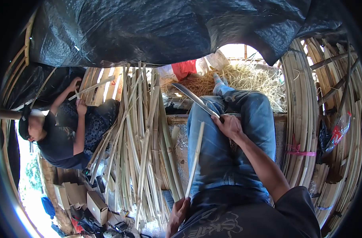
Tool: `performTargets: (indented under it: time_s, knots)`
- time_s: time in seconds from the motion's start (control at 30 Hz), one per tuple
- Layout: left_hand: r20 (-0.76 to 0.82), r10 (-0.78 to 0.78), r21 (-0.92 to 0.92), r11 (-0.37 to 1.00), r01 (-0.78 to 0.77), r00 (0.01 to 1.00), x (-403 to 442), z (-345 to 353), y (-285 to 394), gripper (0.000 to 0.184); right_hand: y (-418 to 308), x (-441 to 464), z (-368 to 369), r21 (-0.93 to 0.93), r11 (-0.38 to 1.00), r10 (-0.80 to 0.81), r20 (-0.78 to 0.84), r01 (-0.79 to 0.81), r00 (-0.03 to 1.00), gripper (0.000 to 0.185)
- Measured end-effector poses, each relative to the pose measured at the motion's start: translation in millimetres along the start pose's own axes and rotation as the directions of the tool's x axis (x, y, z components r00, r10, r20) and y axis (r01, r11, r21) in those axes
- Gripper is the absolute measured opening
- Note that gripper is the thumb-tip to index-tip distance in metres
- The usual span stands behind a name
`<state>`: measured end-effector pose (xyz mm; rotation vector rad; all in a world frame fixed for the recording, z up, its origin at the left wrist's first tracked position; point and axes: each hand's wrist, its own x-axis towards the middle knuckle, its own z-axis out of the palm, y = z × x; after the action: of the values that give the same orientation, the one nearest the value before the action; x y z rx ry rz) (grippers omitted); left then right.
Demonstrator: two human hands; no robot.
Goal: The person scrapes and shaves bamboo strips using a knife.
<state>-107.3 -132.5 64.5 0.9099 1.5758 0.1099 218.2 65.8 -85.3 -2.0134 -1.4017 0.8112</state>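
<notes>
Over your jeans point(224, 158), your right hand point(229, 126) is wrapped around the knife point(197, 100), and your left hand point(180, 210) pinches the strip point(195, 160) by its lower end, along their left side; a loose right hold could perhaps let the knife slip into your leg

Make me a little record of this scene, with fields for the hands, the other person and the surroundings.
Left hand: holds a bamboo strip near its lower end
Right hand: grips a knife by the handle, blade pointing forward and left
Other person: at the left, a pale strip at their hands
Left side: a pile of loose strips
Right side: a strip bundle with a pink tie
Ahead: straw
Overhead: dark sheeting
</notes>
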Motion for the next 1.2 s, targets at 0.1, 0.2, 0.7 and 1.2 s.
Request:
performTargets:
  time_s: [0.1,0.2,0.7,1.2]
  knots:
    - [-0.182,0.149,0.099,0.986,-0.133,0.972,24.4,3.1,3.5,0.045,4.5,-6.0,3.2,0.122,0.990,0.057,0.052,-0.063,0.997,0.070]
    - [-0.195,0.165,0.227,0.967,-0.119,0.967,37.1,7.5,39.6,0.041,1.6,-12.0,-5.9,0.185,0.976,0.097,0.102,-0.114,0.990,0.069]
    - [-0.208,0.450,0.432,0.839,-0.331,0.869,73.8,23.9,70.0,0.028,-8.9,-24.4,-13.9,-0.071,0.967,-0.242,0.015,0.243,0.970,0.061]
    - [-0.235,0.513,0.569,0.761,-0.312,0.825,85.0,34.3,61.9,0.026,-9.4,-27.5,-9.4,-0.185,0.951,-0.242,0.054,0.248,0.969,0.068]
